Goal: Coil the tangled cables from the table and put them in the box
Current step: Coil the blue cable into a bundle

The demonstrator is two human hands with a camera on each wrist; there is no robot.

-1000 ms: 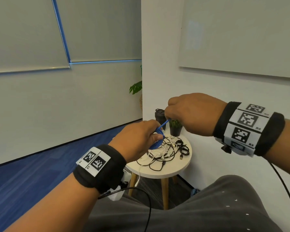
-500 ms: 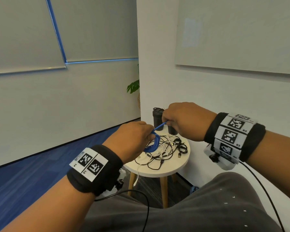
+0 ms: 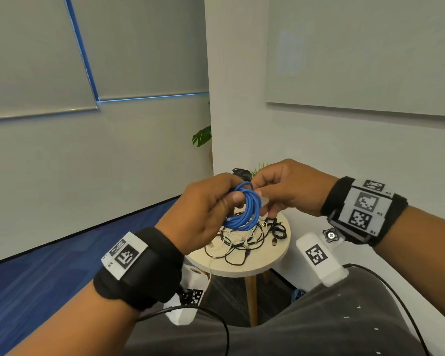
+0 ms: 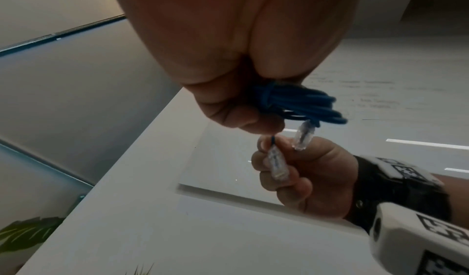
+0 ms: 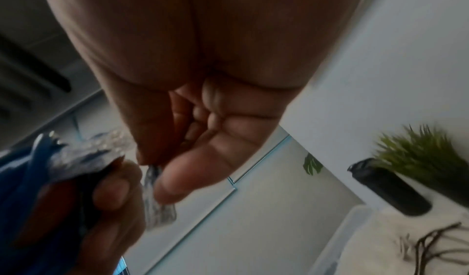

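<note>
The blue cable, coiled, is gripped in the left hand above the round worktop. Right hand fingers pinch its clear plug. Wristband markers aren't legible. Tangled cables cover the worktop's middle; the rim shows bare.

Head view: left hand covers the near side of the blue cable coil, so its fingers there are hidden. Both hands block the far edge of the tabletop; black bottle behind the coil shows only its cap. Tangled cables below the coil too fine to count. Right wrist view: motion-blurred, coil cut by left edge, clear plug smeared.
</note>
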